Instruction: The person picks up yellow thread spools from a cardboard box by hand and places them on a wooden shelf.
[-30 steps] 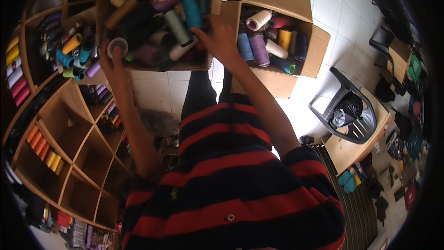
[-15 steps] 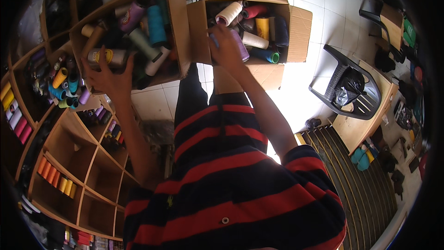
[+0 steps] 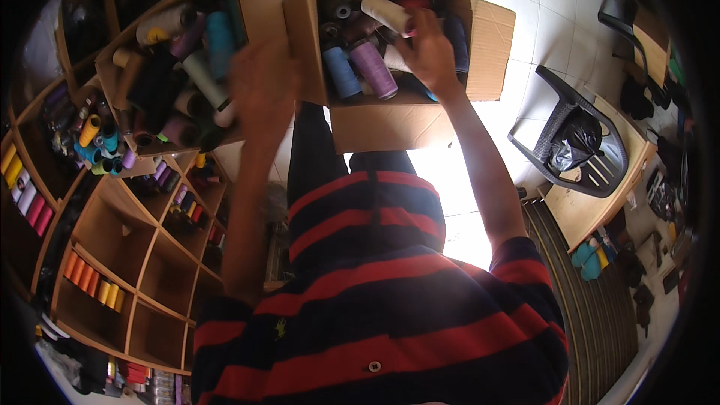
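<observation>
Two cardboard boxes of thread spools stand side by side before me. Over the right-hand edge of the left box is my left hand, smeared by motion. A pale spool with a yellow mark lies on top at that box's far side, beside a teal spool and a grey-green one. My right hand reaches into the right box, thumb and forefinger apart by the end of a cream spool; its other fingers are partly hidden. Purple and blue spools lie left of it.
Wooden cubby shelves run down the left, some cells holding orange, yellow and pink spools. A dark plastic chair with a black bag stands at right, beside a wooden board. A ribbed mat lies below them.
My left hand has let go of the pale spool, which now lies farther back in the left box, and has swept right. My right hand has moved right, uncovering the blue and purple spools.
</observation>
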The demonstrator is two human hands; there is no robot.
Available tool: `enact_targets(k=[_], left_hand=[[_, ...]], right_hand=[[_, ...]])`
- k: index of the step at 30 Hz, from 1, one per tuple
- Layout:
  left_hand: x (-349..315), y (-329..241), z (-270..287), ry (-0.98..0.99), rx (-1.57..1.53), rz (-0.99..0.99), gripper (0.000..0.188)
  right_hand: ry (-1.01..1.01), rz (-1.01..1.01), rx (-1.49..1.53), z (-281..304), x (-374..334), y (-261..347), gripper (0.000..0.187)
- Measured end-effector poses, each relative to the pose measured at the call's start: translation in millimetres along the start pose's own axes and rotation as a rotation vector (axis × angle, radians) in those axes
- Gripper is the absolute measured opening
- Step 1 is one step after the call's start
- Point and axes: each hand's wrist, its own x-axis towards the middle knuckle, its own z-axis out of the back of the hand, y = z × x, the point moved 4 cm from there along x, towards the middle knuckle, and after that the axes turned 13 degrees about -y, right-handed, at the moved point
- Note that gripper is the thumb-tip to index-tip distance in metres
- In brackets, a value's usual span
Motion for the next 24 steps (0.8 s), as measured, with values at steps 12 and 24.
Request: enact_targets(k=[12, 24], left_hand=[[-40.2, -4.6, -114.1, 0.684, 0.474, -0.142, 0.110], [42.7, -21.0, -34.6, 0.131, -0.438, 0.576, 0.074]], right_hand=[[0.064, 0.262, -0.067, -7.0, -15.3, 28.4, 0.051], [0.371, -0.412, 0.311, 1.5, -27.4, -5.0, 0.040]])
